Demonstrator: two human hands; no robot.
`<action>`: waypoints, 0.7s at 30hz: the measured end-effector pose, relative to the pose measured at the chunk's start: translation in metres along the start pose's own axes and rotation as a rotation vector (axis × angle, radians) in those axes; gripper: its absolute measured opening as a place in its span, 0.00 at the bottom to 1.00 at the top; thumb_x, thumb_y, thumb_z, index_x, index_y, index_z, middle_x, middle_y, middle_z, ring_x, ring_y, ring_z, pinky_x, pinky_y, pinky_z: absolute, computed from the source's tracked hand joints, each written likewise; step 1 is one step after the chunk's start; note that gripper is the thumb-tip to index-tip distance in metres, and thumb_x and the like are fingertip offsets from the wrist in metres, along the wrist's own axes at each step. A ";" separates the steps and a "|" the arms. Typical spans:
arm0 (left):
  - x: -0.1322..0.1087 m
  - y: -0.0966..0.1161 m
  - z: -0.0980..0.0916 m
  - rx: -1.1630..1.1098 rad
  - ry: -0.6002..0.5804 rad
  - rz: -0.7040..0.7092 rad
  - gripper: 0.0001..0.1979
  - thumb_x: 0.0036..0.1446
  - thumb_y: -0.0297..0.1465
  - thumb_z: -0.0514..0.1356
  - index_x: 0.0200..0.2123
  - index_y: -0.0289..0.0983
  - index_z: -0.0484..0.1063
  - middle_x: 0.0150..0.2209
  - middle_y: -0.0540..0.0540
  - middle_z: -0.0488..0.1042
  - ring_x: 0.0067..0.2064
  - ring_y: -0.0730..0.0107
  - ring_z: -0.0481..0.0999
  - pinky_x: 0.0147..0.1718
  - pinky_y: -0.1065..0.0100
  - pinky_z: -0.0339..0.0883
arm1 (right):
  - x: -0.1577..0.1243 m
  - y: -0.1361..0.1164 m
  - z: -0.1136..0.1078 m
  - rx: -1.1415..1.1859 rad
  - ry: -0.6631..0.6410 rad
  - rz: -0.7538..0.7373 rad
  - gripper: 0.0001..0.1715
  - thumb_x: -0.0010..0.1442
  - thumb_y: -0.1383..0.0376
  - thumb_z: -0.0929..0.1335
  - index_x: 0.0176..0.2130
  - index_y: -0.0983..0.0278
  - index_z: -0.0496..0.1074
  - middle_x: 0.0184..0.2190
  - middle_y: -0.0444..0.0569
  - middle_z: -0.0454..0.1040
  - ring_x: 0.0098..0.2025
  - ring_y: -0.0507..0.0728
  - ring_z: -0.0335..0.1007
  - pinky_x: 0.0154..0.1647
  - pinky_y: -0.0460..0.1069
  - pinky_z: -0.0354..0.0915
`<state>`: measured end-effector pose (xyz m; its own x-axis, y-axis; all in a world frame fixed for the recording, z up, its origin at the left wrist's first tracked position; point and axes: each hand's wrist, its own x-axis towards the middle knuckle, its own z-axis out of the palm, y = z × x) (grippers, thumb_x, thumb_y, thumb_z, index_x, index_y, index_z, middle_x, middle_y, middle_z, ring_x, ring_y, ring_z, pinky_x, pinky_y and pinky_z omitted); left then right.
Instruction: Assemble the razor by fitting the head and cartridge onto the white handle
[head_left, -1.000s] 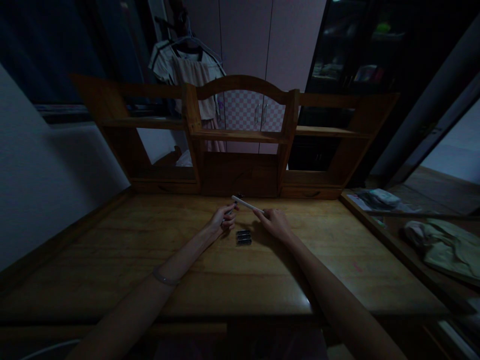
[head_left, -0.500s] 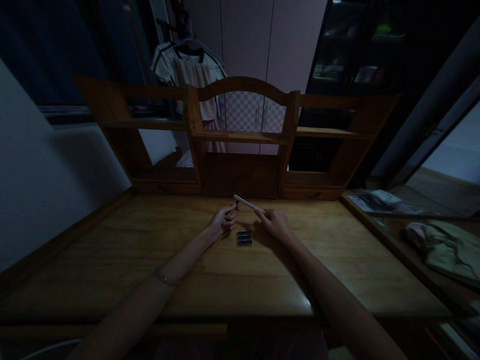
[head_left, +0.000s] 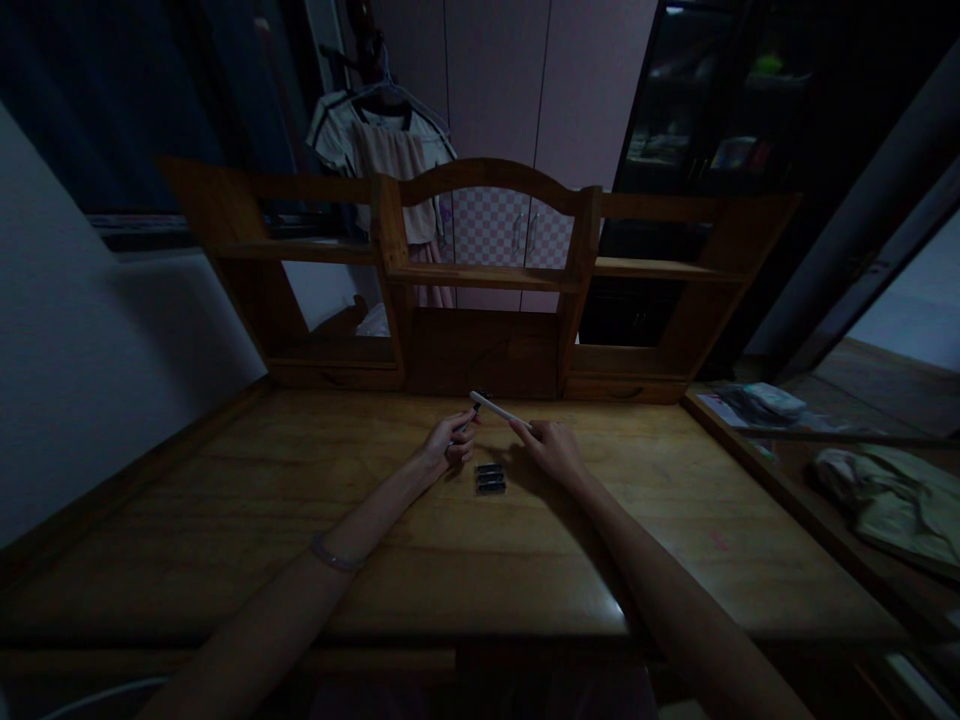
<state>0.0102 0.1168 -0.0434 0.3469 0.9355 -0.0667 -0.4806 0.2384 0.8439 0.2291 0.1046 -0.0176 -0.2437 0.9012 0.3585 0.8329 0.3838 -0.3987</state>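
My left hand (head_left: 448, 442) is closed around a slim, pale-handled tool (head_left: 463, 424) with a dark tip; its exact kind is too small and dim to tell. In my right hand (head_left: 553, 445) is a long, narrow white stick (head_left: 493, 406), gripped near its lower right end and pointing up to the left. The stick's far end meets or crosses the dark tip of the left tool; I cannot tell whether they touch. On the desk between my wrists lies a small clear pack (head_left: 490, 479) with several short dark pieces side by side.
The wooden desk (head_left: 360, 560) carries a shelf hutch (head_left: 480, 276) along its back edge. Clothes on a hanger (head_left: 390, 150) are behind it. To the right, a lower surface holds a pale cloth (head_left: 900, 500) and a plastic-wrapped item (head_left: 772, 400). A wall (head_left: 112, 350) stands on the left.
The view has shifted very slightly. Both hands keep their holds and nearly the same positions, with the white stick still against or across the dark tip.
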 end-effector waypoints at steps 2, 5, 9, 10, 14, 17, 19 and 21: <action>0.001 0.000 -0.001 0.000 0.002 0.000 0.10 0.57 0.37 0.57 0.35 0.36 0.66 0.15 0.62 0.42 0.11 0.83 0.42 0.11 0.77 0.50 | 0.001 0.001 0.001 0.014 0.006 -0.003 0.41 0.63 0.42 0.52 0.25 0.67 0.75 0.21 0.51 0.73 0.22 0.52 0.65 0.23 0.46 0.47; 0.002 -0.001 -0.003 0.004 0.000 -0.011 0.10 0.58 0.37 0.56 0.35 0.36 0.66 0.14 0.62 0.42 0.11 0.82 0.42 0.11 0.77 0.49 | 0.002 0.003 0.004 0.027 0.021 -0.003 0.41 0.63 0.42 0.52 0.25 0.67 0.74 0.20 0.51 0.72 0.22 0.52 0.65 0.23 0.46 0.46; 0.002 0.000 -0.003 0.006 -0.002 -0.023 0.09 0.58 0.37 0.56 0.35 0.36 0.66 0.14 0.62 0.43 0.11 0.82 0.43 0.11 0.77 0.51 | 0.003 0.005 0.006 0.031 0.017 0.005 0.40 0.63 0.42 0.52 0.25 0.67 0.75 0.20 0.51 0.72 0.22 0.51 0.65 0.23 0.46 0.46; 0.002 0.000 -0.002 0.006 0.001 -0.024 0.09 0.58 0.37 0.56 0.35 0.36 0.66 0.14 0.62 0.43 0.11 0.82 0.43 0.11 0.77 0.51 | 0.003 0.005 0.006 0.030 0.018 0.006 0.40 0.63 0.42 0.53 0.25 0.67 0.75 0.20 0.51 0.72 0.22 0.51 0.64 0.23 0.46 0.47; 0.000 0.001 -0.001 0.011 0.019 -0.014 0.10 0.57 0.37 0.57 0.35 0.36 0.66 0.14 0.62 0.43 0.11 0.83 0.43 0.12 0.77 0.52 | 0.003 0.005 0.006 0.033 0.032 0.015 0.40 0.63 0.42 0.53 0.24 0.67 0.74 0.20 0.51 0.72 0.22 0.52 0.65 0.23 0.46 0.47; 0.001 0.000 -0.002 0.016 0.003 -0.009 0.10 0.57 0.37 0.57 0.34 0.36 0.67 0.14 0.61 0.42 0.11 0.82 0.43 0.11 0.77 0.51 | 0.003 0.006 0.005 0.040 0.037 0.014 0.40 0.63 0.42 0.53 0.24 0.67 0.74 0.19 0.50 0.71 0.22 0.52 0.65 0.23 0.46 0.47; 0.001 0.000 -0.002 0.018 -0.010 -0.005 0.10 0.58 0.38 0.57 0.34 0.36 0.67 0.14 0.61 0.42 0.11 0.82 0.43 0.11 0.77 0.50 | 0.003 0.006 0.005 0.052 0.037 0.009 0.40 0.63 0.42 0.53 0.24 0.67 0.73 0.19 0.50 0.71 0.22 0.52 0.65 0.23 0.46 0.47; 0.001 0.000 -0.002 0.019 -0.013 -0.004 0.10 0.58 0.38 0.57 0.34 0.36 0.67 0.14 0.61 0.42 0.11 0.82 0.43 0.11 0.77 0.50 | 0.002 0.006 0.005 0.069 0.037 0.006 0.40 0.63 0.42 0.53 0.24 0.67 0.73 0.19 0.50 0.71 0.22 0.52 0.65 0.23 0.46 0.47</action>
<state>0.0088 0.1184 -0.0446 0.3594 0.9311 -0.0630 -0.4640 0.2368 0.8536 0.2311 0.1101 -0.0232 -0.2194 0.8960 0.3861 0.7980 0.3925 -0.4573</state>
